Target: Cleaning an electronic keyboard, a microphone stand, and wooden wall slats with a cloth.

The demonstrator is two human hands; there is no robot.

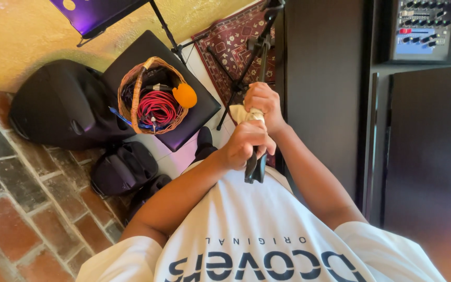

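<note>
I see my left grip (244,146) closed tight around the black stand pole (257,164); my right grip (263,104) presses a pale cloth (242,113) against it, just beyond.

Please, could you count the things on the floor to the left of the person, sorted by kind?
Black bags: 2
Wicker basket: 1
Black case under the basket: 1
Stand: 1
Total: 5

Left hand and right hand grip a microphone stand.
</note>
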